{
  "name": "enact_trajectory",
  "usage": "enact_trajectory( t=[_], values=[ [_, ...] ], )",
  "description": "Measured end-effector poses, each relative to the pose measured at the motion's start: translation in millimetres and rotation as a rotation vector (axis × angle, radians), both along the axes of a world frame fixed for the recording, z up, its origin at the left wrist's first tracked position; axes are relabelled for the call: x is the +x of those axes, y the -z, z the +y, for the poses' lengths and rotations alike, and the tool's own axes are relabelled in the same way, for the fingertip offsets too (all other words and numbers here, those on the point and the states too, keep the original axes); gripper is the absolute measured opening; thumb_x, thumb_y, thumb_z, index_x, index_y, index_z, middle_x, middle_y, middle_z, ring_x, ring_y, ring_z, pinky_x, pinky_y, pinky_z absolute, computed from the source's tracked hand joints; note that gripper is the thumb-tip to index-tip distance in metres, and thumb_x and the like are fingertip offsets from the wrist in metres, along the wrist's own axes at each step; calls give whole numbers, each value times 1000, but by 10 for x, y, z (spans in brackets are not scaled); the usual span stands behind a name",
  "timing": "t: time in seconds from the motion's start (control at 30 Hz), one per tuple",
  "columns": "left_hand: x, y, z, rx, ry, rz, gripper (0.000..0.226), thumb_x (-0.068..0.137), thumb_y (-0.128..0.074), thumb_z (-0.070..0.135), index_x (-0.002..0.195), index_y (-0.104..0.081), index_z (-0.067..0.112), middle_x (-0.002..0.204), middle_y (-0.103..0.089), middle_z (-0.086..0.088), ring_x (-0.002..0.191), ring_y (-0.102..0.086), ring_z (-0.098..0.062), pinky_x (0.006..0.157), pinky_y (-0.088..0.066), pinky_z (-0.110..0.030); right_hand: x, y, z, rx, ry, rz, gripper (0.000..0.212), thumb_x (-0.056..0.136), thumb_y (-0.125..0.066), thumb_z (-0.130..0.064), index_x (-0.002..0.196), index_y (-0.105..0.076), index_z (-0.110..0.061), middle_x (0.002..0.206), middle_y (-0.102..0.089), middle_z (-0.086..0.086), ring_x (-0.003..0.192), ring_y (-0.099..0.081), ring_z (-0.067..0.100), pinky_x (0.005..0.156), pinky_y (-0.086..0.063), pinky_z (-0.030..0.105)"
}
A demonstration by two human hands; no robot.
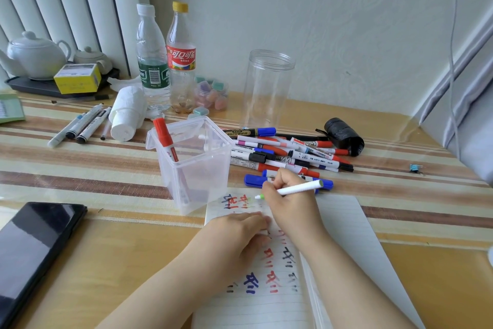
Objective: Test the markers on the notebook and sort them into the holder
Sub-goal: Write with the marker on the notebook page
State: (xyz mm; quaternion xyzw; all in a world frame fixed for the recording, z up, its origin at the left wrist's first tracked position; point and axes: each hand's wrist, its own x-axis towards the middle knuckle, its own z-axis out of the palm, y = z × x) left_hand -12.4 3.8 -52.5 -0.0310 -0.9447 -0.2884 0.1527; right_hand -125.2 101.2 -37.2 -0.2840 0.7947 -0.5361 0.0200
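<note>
Right hand (pixel 286 195) pinches a white marker (pixel 290 189), fingers curled round the barrel. Barrel is a slim white plastic cylinder with a green ring at the tip and a green end cap. Long axis runs nearly level, tip pointing left and slightly down, end cap up to the right. Tip sits over the top of the notebook (pixel 344 224), beside red and blue test strokes; contact with the paper can't be told.

Left hand (pixel 240 230) lies on the left page, fingers loosely bent; something white shows under the fingertips, unclear what.

Notebook is open, white ruled paper, with red, blue and black test marks down the left page.

Holder (pixel 194 163) is a clear square plastic tub standing upright at the notebook's top left corner. One red-capped marker (pixel 166 136) leans in it, cap up.

Loose pile of markers (pixel 288 152), with red, blue and black caps, lies on the bench (pixel 106 174) behind the right hand. Bench has a striped cloth under a glossy clear sheet.
</note>
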Motion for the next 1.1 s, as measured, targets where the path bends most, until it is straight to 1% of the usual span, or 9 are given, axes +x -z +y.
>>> enact_trajectory(
  t=[0.07, 0.13, 0.2, 0.3, 0.53, 0.73, 0.87, 1.0, 1.1],
  values=[
    [23, -21, -18, 131, -33, -26, 25, 89, -44, 32, 108, -60, 28, 106, -66, 13, 96, -59, -2, 84, -46, -22, 10, -44, 39, -75, 24, -35, 36, 86, -59, -8, 59, -37, -13, 50, -40, 0, 45, -35, 6, 45, -30, 19],
    [47, -91, -42, 270, -108, -18, 11, 90, -54, 24, 95, -61, 32, 96, -69, 14, 89, -61, 1, 81, -48, -21, 26, -140, 87, -131, 26, -90, 34, 88, -59, -12, 60, -39, -13, 50, -44, 2, 47, -39, 7, 48, -34, 20],
    [58, -209, -70, 358, -194, -22, 8, 90, -55, 24, 84, -58, 29, 82, -70, 12, 79, -63, 1, 73, -52, -22, 51, -275, 130, -151, -3, -143, 34, 89, -59, -15, 61, -39, -12, 45, -45, -4, 43, -40, 5, 47, -36, 17],
    [79, -441, -87, 443, -217, -27, 12, 90, -52, 22, 81, -59, 22, 71, -67, 13, 68, -64, 0, 69, -56, -29, 112, -482, 186, -158, -88, -184, 35, 90, -57, -16, 61, -38, -13, 40, -44, -6, 38, -36, 2, 44, -33, 13],
    [215, -743, -39, 408, -180, -47, 11, 91, -52, 25, 91, -62, 21, 74, -67, 9, 65, -63, -6, 73, -55, -36, 302, -709, 311, -220, -152, -153, 35, 88, -57, -14, 60, -36, -13, 40, -42, -6, 41, -37, 5, 48, -33, 17],
    [337, -830, 95, 420, -138, -49, 15, 91, -53, 25, 98, -63, 16, 77, -68, 4, 65, -62, -6, 69, -54, -23, 420, -745, 401, -214, -187, -129, 38, 88, -60, -14, 57, -38, -15, 41, -41, -5, 41, -37, 6, 48, -32, 18],
    [373, -869, 164, 418, -105, -45, 13, 91, -53, 23, 92, -63, 16, 72, -67, 5, 60, -59, -5, 62, -49, -18, 499, -763, 404, -221, -215, -167, 39, 87, -62, -11, 56, -38, -14, 40, -40, -6, 42, -34, 8, 47, -30, 20],
    [413, -883, 229, 372, -111, -7, 18, 92, -52, 18, 76, -59, 13, 69, -68, 3, 57, -61, -3, 58, -43, -10, 579, -711, 358, -339, -237, -308, 44, 87, -58, -3, 52, -35, -17, 38, -34, 1, 40, -28, 13, 43, -27, 21],
    [453, -891, 244, 350, -137, 20, 21, 92, -52, 17, 73, -59, 13, 64, -66, 4, 56, -60, -3, 56, -41, -8, 614, -679, 291, -354, -257, -327, 43, 83, -60, -10, 50, -35, -21, 37, -36, -1, 40, -29, 15, 43, -28, 21]
  ],
)
